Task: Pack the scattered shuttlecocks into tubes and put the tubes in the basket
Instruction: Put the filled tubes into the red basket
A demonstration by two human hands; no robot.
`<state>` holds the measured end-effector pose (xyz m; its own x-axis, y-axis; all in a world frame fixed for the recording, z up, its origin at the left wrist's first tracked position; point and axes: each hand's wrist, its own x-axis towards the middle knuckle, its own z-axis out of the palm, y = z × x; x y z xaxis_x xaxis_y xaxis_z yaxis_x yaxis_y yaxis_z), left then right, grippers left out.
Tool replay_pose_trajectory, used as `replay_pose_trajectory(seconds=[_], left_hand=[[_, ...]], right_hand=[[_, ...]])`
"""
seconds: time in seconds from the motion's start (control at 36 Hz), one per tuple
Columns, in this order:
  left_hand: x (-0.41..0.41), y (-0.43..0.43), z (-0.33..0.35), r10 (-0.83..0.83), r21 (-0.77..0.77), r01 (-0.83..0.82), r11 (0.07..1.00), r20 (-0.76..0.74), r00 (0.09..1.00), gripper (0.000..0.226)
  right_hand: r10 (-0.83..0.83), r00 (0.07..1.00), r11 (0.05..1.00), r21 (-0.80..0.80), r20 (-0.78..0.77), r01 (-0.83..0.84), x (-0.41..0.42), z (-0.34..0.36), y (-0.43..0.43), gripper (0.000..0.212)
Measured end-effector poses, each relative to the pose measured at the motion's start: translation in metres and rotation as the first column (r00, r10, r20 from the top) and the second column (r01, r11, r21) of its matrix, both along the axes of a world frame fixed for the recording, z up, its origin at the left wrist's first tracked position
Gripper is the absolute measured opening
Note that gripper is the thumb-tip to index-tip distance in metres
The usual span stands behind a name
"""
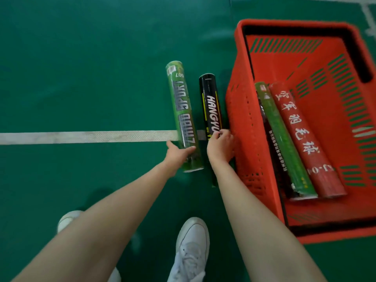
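Left hand [178,154] and right hand [220,145] are gripping the near ends of the green tube [183,110] and black tube [209,98], both lying on the floor [81,78] beside the basket [240,119]; lifting level should be clearing its rim.

At the left hand [177,152], the green cylindrical cardboard tube [182,110] bears grey-and-black lettering and a white barcode patch [171,69]; at the right hand [220,144], the black cylindrical tube [210,102] bears white lettering and yellow stripes. Right of both hands, the red slotted plastic basket [240,110] holds a dark green tube [284,143] and a red tube [301,135] with white characters.
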<state>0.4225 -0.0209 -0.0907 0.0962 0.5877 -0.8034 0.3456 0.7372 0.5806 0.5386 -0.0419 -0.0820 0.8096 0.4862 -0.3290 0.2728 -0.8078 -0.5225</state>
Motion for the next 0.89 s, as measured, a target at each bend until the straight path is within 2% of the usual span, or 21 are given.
replay_pose_trajectory(seconds=[0.06, 0.14, 0.19, 0.25, 0.33, 0.39, 0.47, 0.53, 0.61, 0.67, 0.75, 0.89], left_hand=[[-0.009, 0.000, -0.004, 0.044, 0.028, -0.044, 0.999, -0.008, 0.999, 0.107], [-0.020, 0.003, -0.006, 0.108, 0.167, -0.089, 0.982, -0.108, 0.988, 0.082], [-0.024, 0.005, -0.006, 0.101, 0.192, -0.079, 0.978, -0.107, 0.989, 0.068], [-0.024, 0.006, -0.007, 0.085, 0.185, -0.067, 0.980, -0.089, 0.992, 0.068], [-0.024, 0.007, -0.010, 0.063, 0.147, -0.040, 0.988, -0.157, 0.985, 0.088], [-0.024, 0.007, -0.012, 0.050, 0.142, -0.021, 0.990, -0.204, 0.978, 0.097], [-0.027, 0.011, -0.014, 0.041, 0.121, -0.022, 0.992, -0.162, 0.986, 0.083], [-0.031, 0.014, -0.012, 0.112, 0.081, -0.107, 0.991, -0.060, 0.992, 0.064], [-0.043, 0.016, -0.004, 0.192, 0.085, -0.195, 0.977, 0.042, 0.980, 0.054], [-0.049, 0.015, 0.008, 0.189, 0.131, -0.197, 0.972, 0.067, 0.980, 0.054], [-0.054, 0.013, 0.032, 0.192, 0.214, -0.210, 0.954, 0.102, 0.976, 0.058], [-0.051, 0.018, 0.088, 0.218, 0.267, -0.266, 0.926, 0.197, 0.956, 0.075]], right_hand=[[0.016, 0.999, 0.999, 0.043, 0.050, -0.018, 0.000, 0.000, -0.001, 0.036], [0.086, 0.995, 0.996, -0.024, 0.053, -0.085, 0.002, -0.005, -0.007, 0.056], [0.158, 0.986, 0.985, -0.056, -0.061, -0.161, 0.003, -0.008, -0.011, 0.074], [0.213, 0.954, 0.974, -0.037, -0.211, -0.226, 0.000, -0.009, -0.013, 0.084], [0.249, 0.908, 0.958, -0.052, -0.336, -0.282, -0.010, -0.011, -0.015, 0.084], [0.211, 0.884, 0.966, -0.051, -0.417, -0.255, -0.015, -0.014, -0.015, 0.086], [0.159, 0.855, 0.981, -0.021, -0.494, -0.195, -0.021, -0.018, -0.016, 0.080], [0.161, 0.865, 0.985, 0.028, -0.476, -0.168, -0.023, -0.016, -0.013, 0.070], [0.168, 0.889, 0.984, 0.129, -0.426, -0.124, -0.024, -0.005, -0.003, 0.056], [0.189, 0.893, 0.974, 0.191, -0.408, -0.119, -0.026, 0.010, 0.006, 0.056], [0.242, 0.919, 0.946, 0.287, -0.310, -0.152, -0.028, 0.042, 0.019, 0.068], [0.322, 0.928, 0.870, 0.445, -0.185, -0.213, -0.032, 0.113, 0.039, 0.076]])
